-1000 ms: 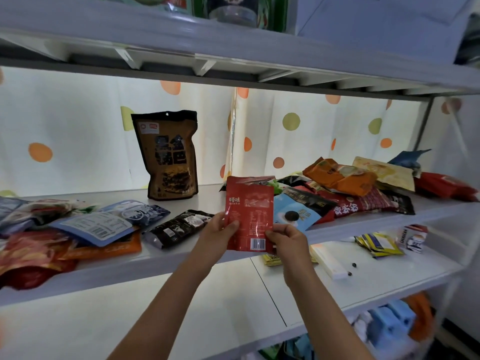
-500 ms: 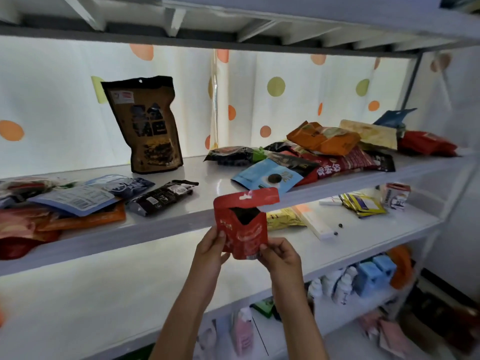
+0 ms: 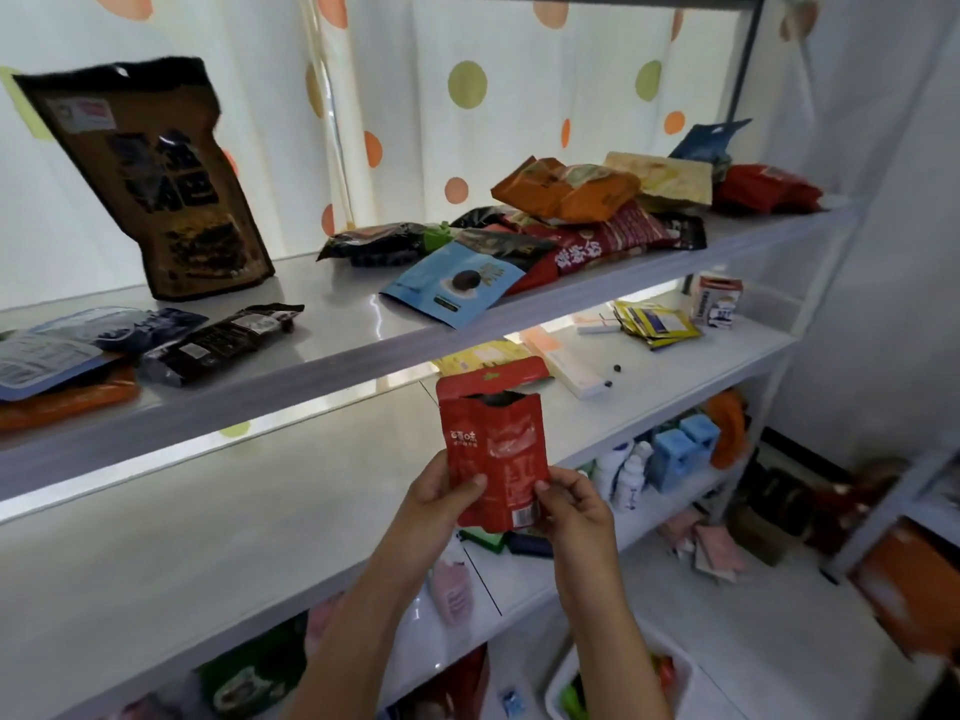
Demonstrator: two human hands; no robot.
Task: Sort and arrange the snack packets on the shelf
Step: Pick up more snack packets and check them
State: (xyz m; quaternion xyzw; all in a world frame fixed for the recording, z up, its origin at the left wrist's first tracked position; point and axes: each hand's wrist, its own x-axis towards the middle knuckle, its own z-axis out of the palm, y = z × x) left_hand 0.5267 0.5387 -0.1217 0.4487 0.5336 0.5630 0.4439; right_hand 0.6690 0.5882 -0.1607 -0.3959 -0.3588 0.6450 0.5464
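A red snack packet (image 3: 493,444) is held upright in front of the shelving, below the edge of the upper shelf (image 3: 363,356) and over the middle shelf (image 3: 208,522). Its lower left edge is pinched by the left hand (image 3: 439,504), thumb across the front face, other fingers hidden behind. Its lower right corner, by the barcode, is pinched by the right hand (image 3: 576,511), fingers curled against the edge. The packet top is torn open, with a dark gap under the flap. Beyond the packet, on the middle shelf, a yellow packet (image 3: 467,358), a flat white box (image 3: 569,363), a stack of yellow sachets (image 3: 654,322) and a small carton (image 3: 717,306) are seen. On the upper shelf, left side, a black packet (image 3: 218,340) lies flat just beside a blue-and-white packet (image 3: 67,345), which is stacked on an orange one (image 3: 67,400). A tall brown pouch (image 3: 150,179) stands upright near the back. To the right, a light blue packet (image 3: 457,280) overhangs the shelf edge, touching a dark red packet (image 3: 597,246); an orange bag (image 3: 566,189) is piled on top. A red bag (image 3: 763,189) and a blue pouch (image 3: 706,140) lie at the far right. A polka-dot curtain (image 3: 493,96) hangs behind the shelf.
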